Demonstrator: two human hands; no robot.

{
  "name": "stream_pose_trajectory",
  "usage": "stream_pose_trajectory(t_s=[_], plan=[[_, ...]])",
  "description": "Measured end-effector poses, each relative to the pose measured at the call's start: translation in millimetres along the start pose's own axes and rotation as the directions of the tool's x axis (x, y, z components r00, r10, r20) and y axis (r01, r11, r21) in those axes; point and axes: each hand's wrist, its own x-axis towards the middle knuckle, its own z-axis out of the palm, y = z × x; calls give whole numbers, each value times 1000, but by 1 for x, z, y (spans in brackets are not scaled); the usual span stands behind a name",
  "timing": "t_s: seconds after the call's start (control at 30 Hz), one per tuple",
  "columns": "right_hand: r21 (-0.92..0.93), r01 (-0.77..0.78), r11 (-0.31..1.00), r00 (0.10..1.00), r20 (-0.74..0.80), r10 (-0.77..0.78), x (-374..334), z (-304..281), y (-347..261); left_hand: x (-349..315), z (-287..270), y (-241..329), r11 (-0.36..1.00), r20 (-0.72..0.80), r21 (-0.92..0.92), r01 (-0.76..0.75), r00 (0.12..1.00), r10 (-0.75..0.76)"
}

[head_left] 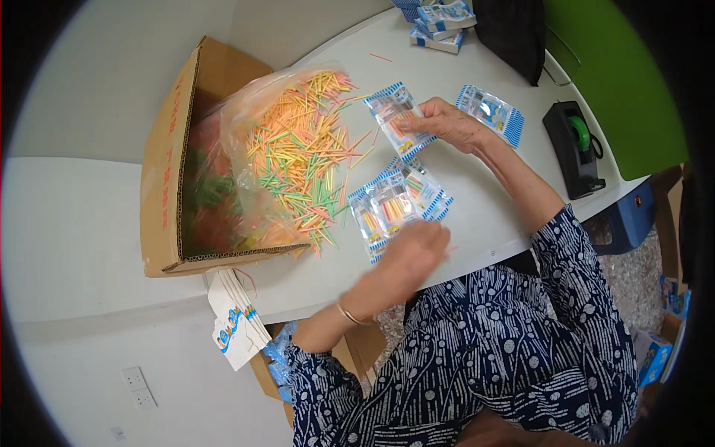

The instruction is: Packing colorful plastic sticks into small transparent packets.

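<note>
My right hand [447, 124] pinches a small clear packet [398, 119] with blue-striped ends, and orange-pink sticks show through it. Closer to me, my left hand [410, 261] is curled with fingers together, blurred by motion. A thin pink bit shows beside its fingers, but what it holds cannot be made out. Just beyond that hand, several overlapping packets [392, 203] lie on the white table, with coloured sticks inside. Thin pink, orange, yellow and green sticks [302, 149] spill in a heap from a clear plastic bag [242, 123] in a tipped cardboard box [167, 179].
Another packet [490, 112] lies right of my right hand. A black tape dispenser [570, 149] with green tape stands at the table's right side. Small packs [439, 30] are stacked at the back beside a black cloth [512, 33]. White printed cards [238, 320] hang by the left front edge.
</note>
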Motion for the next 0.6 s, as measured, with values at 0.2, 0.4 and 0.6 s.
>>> stream_pose_trajectory(t_s=[0.2, 0.4, 0.6], plan=[[-15, -9, 1000, 995, -99, 7, -3, -7, 18, -8, 35, 25, 969, 163, 230, 86, 979, -126], [-21, -8, 1000, 1000, 25, 8, -7, -11, 15, 9, -10, 12, 980, -48, -139, 140, 988, -148], [30, 20, 999, 986, 167, -25, -30, 9, -12, 50, -81, -48, 861, -526, -491, 136, 741, -417]])
